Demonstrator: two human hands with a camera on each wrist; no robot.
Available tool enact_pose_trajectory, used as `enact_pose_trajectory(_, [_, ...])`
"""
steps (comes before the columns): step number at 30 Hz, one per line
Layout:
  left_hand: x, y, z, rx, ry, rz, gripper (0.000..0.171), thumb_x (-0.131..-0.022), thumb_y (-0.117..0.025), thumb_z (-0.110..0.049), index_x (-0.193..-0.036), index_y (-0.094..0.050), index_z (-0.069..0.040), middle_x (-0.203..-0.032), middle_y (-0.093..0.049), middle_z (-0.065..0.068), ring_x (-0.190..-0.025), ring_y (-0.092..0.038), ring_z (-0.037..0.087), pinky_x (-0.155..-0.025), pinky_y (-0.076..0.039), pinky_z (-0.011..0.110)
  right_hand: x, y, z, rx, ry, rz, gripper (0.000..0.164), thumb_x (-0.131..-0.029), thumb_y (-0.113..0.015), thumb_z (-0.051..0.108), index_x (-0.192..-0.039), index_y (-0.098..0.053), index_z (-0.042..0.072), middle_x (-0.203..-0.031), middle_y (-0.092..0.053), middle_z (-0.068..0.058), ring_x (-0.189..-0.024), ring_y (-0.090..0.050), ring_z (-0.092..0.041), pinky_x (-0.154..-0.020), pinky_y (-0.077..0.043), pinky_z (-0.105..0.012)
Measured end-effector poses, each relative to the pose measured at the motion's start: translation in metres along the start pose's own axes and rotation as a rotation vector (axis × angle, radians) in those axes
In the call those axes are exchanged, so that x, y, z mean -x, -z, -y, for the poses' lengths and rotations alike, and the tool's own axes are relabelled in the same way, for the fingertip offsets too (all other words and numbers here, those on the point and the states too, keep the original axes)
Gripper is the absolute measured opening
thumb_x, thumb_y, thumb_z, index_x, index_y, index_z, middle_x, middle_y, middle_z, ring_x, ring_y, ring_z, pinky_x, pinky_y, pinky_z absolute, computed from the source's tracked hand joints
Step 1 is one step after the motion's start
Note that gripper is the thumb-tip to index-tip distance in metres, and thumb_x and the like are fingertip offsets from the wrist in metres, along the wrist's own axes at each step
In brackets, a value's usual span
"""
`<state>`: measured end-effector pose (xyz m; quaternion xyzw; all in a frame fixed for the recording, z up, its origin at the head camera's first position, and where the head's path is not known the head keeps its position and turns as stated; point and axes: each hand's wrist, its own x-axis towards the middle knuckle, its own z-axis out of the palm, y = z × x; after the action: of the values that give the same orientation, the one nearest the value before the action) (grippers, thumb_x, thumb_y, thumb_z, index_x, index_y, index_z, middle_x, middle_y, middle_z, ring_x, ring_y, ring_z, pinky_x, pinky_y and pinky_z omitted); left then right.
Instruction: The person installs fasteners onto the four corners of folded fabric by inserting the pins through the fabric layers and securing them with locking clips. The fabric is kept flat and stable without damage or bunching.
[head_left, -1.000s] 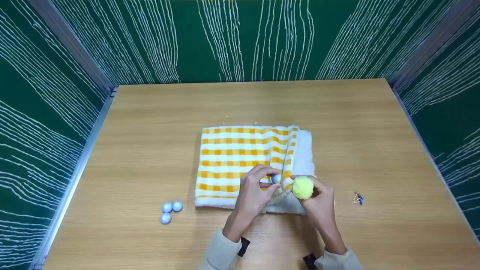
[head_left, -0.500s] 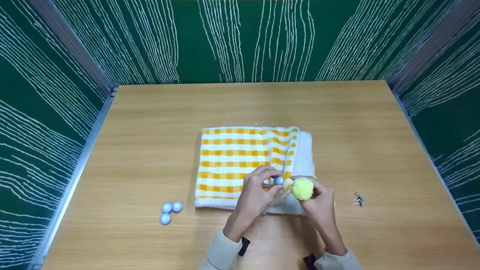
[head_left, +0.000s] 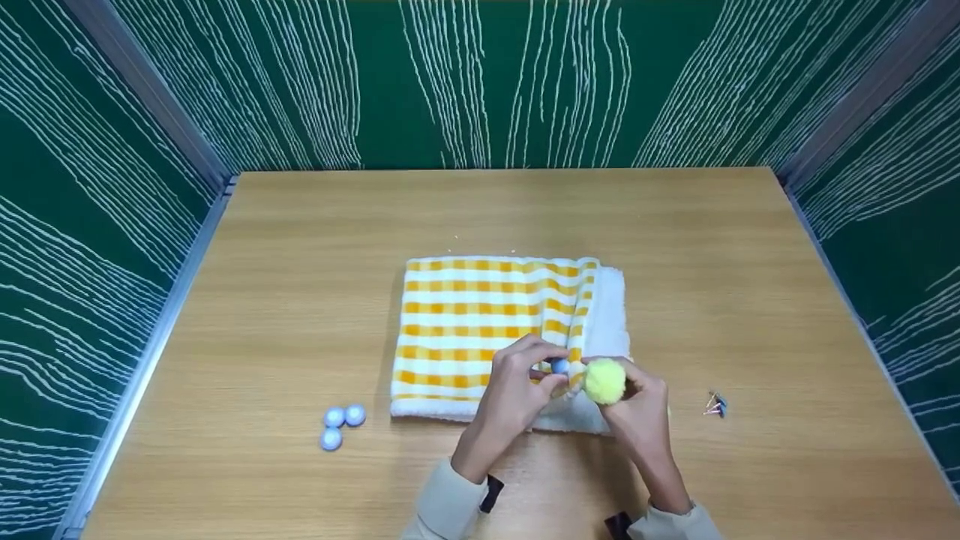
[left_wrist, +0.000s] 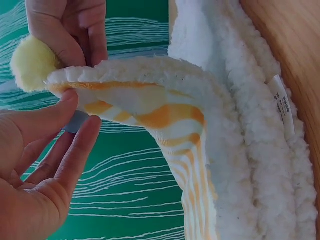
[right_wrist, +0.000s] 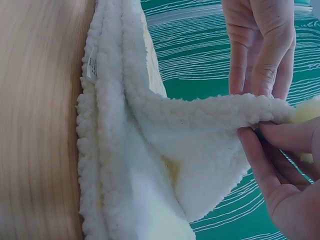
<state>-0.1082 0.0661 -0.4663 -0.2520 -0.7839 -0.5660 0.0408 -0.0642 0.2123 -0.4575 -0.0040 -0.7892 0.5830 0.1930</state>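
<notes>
A yellow-and-white checked blanket (head_left: 472,330) with a fleecy white underside lies folded on the table, its near right corner lifted. My left hand (head_left: 517,382) pinches a small round blue piece (head_left: 559,365) between thumb and fingers, right at the checked face of that corner. My right hand (head_left: 637,401) pinches the blanket's corner from the fleecy side, thumb and fingertips at the edge. A fluffy yellow-green pompom (head_left: 604,381) sits at the corner in front of the right hand. In the right wrist view a little teal shows between the right fingers, mostly hidden.
Several similar pale blue round pieces (head_left: 334,417) lie on the table (head_left: 247,337) to the left. To the right is a small heap of metal pins (head_left: 716,404) with blue parts. Green walls (head_left: 495,90) with white lines enclose the table.
My left hand has shifted slightly to the right with the blue piece, closer up against the blanket's corner. The right hand and pompom stay nearly in place.
</notes>
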Motion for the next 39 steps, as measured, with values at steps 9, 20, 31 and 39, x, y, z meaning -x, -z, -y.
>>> enact_pose_trajectory(9, [0.001, -0.005, 0.001, -0.019, -0.006, 0.003, 0.024, -0.074, -0.067, -0.002, -0.097, -0.066, -0.008, -0.092, -0.058, -0.002, -0.087, -0.055, 0.004, -0.065, -0.047, 0.011, -0.001, -0.002, -0.002, -0.066, 0.021, -0.011, 0.032, -0.06, -0.052, -0.025, -0.086, -0.064, -0.01, -0.083, -0.063, -0.022, -0.074, -0.056, -0.008, -0.065, -0.047, -0.016])
enact_pose_trajectory(20, [0.007, -0.008, -0.003, -0.154, -0.106, 0.067, 0.028, -0.075, -0.068, -0.016, -0.103, -0.063, -0.013, -0.112, -0.052, -0.002, -0.095, -0.052, 0.004, -0.075, -0.046, 0.014, -0.001, 0.003, -0.001, -0.061, -0.009, -0.046, 0.029, -0.061, -0.06, -0.023, -0.087, -0.064, -0.01, -0.084, -0.063, -0.022, -0.078, -0.06, -0.008, -0.07, -0.048, -0.017])
enact_pose_trajectory(31, [0.0, -0.008, 0.001, -0.161, -0.089, 0.019, 0.019, -0.079, -0.064, -0.018, -0.098, -0.064, -0.013, -0.106, -0.056, -0.002, -0.091, -0.054, 0.002, -0.064, -0.048, 0.012, -0.001, 0.002, 0.004, -0.063, -0.07, -0.05, 0.027, -0.065, -0.061, -0.02, -0.088, -0.064, -0.007, -0.081, -0.064, -0.008, -0.074, -0.06, -0.011, -0.068, -0.051, -0.021])
enact_pose_trajectory(39, [-0.011, 0.009, 0.006, -0.05, -0.085, -0.087, 0.018, -0.082, -0.06, -0.013, -0.1, -0.063, -0.01, -0.098, -0.062, -0.001, -0.083, -0.058, 0.003, -0.057, -0.048, 0.012, -0.003, 0.0, 0.003, -0.259, -0.006, 0.038, 0.023, -0.071, -0.061, -0.016, -0.093, -0.058, -0.015, -0.087, -0.061, -0.027, -0.077, -0.062, -0.031, -0.067, -0.051, -0.031])
